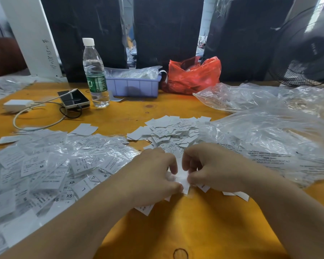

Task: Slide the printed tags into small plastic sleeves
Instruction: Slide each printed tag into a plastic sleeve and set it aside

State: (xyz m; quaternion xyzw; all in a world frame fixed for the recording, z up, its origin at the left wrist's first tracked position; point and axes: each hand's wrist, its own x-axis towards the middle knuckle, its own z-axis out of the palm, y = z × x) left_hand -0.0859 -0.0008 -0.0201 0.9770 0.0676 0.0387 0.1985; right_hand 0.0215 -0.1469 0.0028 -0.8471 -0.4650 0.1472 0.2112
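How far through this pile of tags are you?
Done: a big spread of sleeved tags on the left. In hand: the left hand and right hand pinch one tag and sleeve. Left: a heap of loose tags ahead.

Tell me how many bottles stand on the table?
1. A water bottle stands upright at the table's far left, between the phone and the purple tray. Bags could hide others.

Table top (185,230) orange-yellow. Tags (168,131) white, black print. Tray (133,87) lavender. Bag (193,75) red. Bottle (95,71) clear, green label, white cap.
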